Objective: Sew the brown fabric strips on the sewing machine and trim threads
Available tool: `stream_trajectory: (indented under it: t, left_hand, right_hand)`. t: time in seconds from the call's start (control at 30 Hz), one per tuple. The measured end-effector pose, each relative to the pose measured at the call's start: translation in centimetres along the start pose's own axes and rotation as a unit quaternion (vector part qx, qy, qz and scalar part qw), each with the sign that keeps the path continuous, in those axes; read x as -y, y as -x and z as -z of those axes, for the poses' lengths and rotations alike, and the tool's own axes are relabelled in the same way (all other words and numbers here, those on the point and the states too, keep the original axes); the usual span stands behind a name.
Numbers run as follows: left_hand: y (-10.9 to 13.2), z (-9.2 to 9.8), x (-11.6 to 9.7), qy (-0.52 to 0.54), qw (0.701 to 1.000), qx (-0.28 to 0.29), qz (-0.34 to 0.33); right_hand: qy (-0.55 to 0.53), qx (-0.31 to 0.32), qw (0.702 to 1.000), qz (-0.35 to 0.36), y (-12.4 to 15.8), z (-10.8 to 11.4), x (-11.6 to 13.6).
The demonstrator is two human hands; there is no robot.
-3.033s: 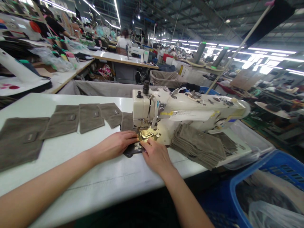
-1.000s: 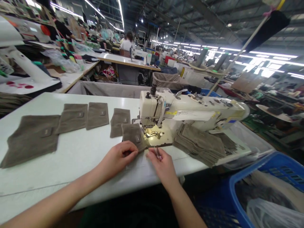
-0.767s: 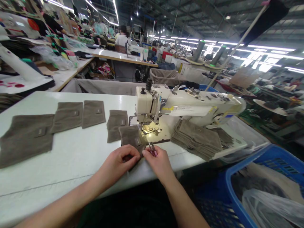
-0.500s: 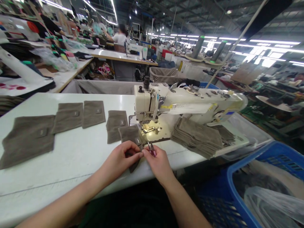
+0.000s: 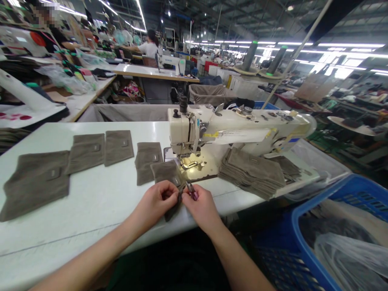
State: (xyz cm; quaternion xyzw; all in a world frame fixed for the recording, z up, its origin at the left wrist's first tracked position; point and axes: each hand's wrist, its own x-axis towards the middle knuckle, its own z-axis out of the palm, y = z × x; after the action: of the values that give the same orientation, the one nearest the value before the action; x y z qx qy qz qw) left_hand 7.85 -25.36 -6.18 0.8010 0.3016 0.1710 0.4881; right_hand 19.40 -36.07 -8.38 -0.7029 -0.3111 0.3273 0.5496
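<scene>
Between my hands, at the table's front edge, lies a grey-brown fabric piece with a small label tab. My left hand pinches its near edge between thumb and fingers. My right hand is closed around small thread snips, their blades pointing up and away from me. The right thumb and fingertip come close to the fabric edge; whether they touch it I cannot tell. Just beyond the hands stands the sewing machine, its needle area lit yellow. Another labelled fabric piece lies left of the one I hold.
More labelled pieces lie across the white table to the left. A stack of grey-brown pieces sits right of the needle. At the lower right is a blue plastic basket with clear plastic inside. Co-workers sit at machines further back.
My thumbs, close together before, have drawn slightly apart, and more of the fabric edge shows between them. The snips have tilted a little to the left.
</scene>
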Motion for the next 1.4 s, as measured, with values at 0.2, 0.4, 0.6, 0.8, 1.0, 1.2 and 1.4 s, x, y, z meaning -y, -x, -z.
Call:
stream_trajectory:
  t: [0.2,0.4,0.6,0.8,1.0,1.2,1.4]
  left_hand:
    - [-0.1,0.1,0.5,0.046,0.998,0.029,0.033]
    - [0.1,0.2,0.7,0.001,1.0,0.022,0.006]
    - [2.0,-0.7,-0.1,-0.115,0.985,0.066,-0.112]
    - [2.1,1.7,0.3,-0.406,0.909,-0.034,0.085]
    - [1.7,2.5,1.0,-0.392,0.911,-0.029,0.124]
    - [2.5,0.8,2.1,-0.242,0.962,-0.106,0.07]
    - [2.5,2.9,2.8,0.06,0.976,-0.207,0.016]
  right_hand:
    - [-0.001,0.014,1.0,-0.009,-0.1,0.0,-0.2]
    - [0.004,0.02,1.0,0.006,-0.2,0.6,-0.2]
    - [0.067,0.006,0.997,0.027,0.1,1.3,-0.2]
    - [0.05,0.004,0.998,0.044,0.4,0.7,-1.9]
    - [0.051,0.072,0.994,0.062,1.1,-0.9,-3.9]
    - [0.074,-0.004,0.993,0.095,1.7,-1.3,-6.7]
    - [0.067,-0.07,0.994,0.056,2.1,1.2,-8.6]
